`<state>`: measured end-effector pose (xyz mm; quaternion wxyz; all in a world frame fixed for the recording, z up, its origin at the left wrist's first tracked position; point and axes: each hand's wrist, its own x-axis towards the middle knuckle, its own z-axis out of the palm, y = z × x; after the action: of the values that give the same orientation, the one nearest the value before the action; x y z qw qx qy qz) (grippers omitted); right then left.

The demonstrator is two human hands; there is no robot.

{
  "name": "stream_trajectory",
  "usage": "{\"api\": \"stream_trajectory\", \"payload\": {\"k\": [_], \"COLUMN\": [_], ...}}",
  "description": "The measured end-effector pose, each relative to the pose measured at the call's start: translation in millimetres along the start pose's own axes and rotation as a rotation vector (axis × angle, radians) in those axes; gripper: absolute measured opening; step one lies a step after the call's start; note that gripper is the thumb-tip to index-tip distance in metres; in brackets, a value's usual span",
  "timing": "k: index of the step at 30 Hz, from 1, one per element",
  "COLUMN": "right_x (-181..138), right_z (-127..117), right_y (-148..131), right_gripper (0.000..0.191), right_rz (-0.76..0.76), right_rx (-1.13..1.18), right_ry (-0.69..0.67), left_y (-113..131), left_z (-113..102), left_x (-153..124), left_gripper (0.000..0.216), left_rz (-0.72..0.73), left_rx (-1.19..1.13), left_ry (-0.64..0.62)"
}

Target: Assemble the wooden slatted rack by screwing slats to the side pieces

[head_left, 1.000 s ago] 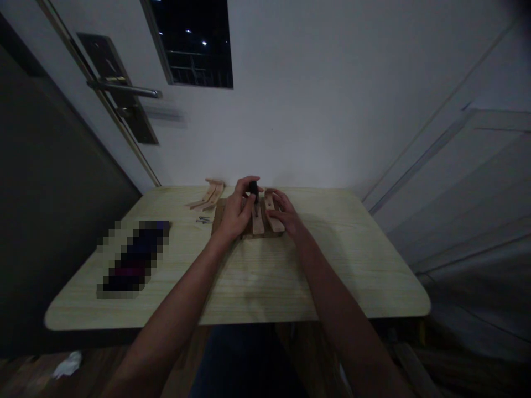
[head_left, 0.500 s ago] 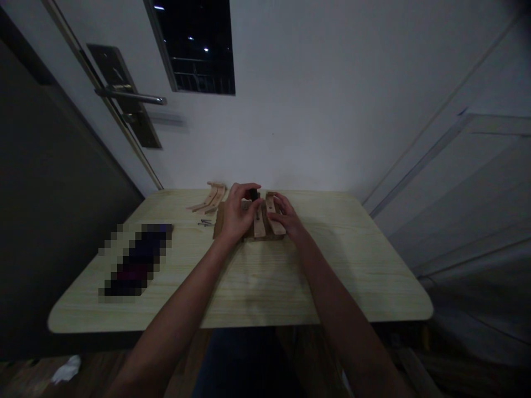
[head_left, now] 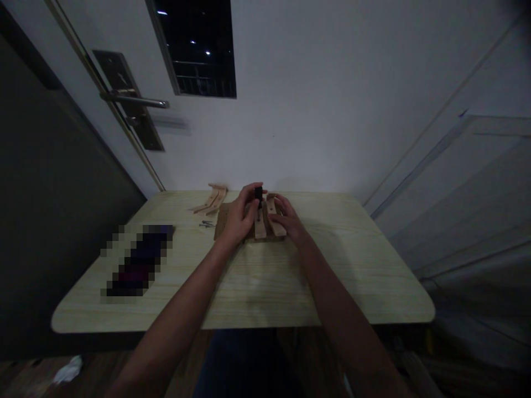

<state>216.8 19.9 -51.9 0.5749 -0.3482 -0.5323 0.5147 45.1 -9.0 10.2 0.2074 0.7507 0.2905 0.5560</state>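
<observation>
My left hand (head_left: 243, 213) is closed on a short black-handled screwdriver (head_left: 258, 194), pinched between thumb and fingers. The tool stands over a pale, bent wooden piece (head_left: 260, 228), and its tip is too small to make out. My right hand (head_left: 289, 220) grips the side of a second bent wooden piece (head_left: 276, 221) with a hole in it, thumb in front and fingers behind. Both pieces rest on a brown wooden board (head_left: 222, 218), partly covered by my left hand.
Several screws (head_left: 206, 224) lie left of the board. Behind them are more bent wooden pieces (head_left: 213, 199). A dark, pixelated object (head_left: 143, 260) is on the table's (head_left: 373, 265) left side. A white door with a metal handle (head_left: 141, 101) rises behind the table.
My left hand has shifted slightly right, and the screwdriver's black handle now shows more fully and stands more upright. My right hand keeps its hold on the wooden piece.
</observation>
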Motion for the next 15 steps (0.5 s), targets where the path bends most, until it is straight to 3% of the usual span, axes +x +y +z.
{"api": "stream_trajectory", "payload": {"k": [6, 11, 15], "right_x": [0, -1, -1], "right_z": [2, 1, 1], "right_y": [0, -2, -3], "right_gripper": [0.073, 0.072, 0.072], "right_rz": [0.018, 0.027, 0.022], "right_rx": [0.053, 0.028, 0.006], "right_ry": [0.02, -0.004, 0.012], "left_y": [6, -9, -11], "left_z": [2, 4, 3], "left_x": [0, 0, 0], "left_gripper": [0.037, 0.035, 0.042], "left_rz": [0.004, -0.036, -0.033], "left_rx": [0.187, 0.121, 0.067], "left_ry": [0.031, 0.139, 0.094]}}
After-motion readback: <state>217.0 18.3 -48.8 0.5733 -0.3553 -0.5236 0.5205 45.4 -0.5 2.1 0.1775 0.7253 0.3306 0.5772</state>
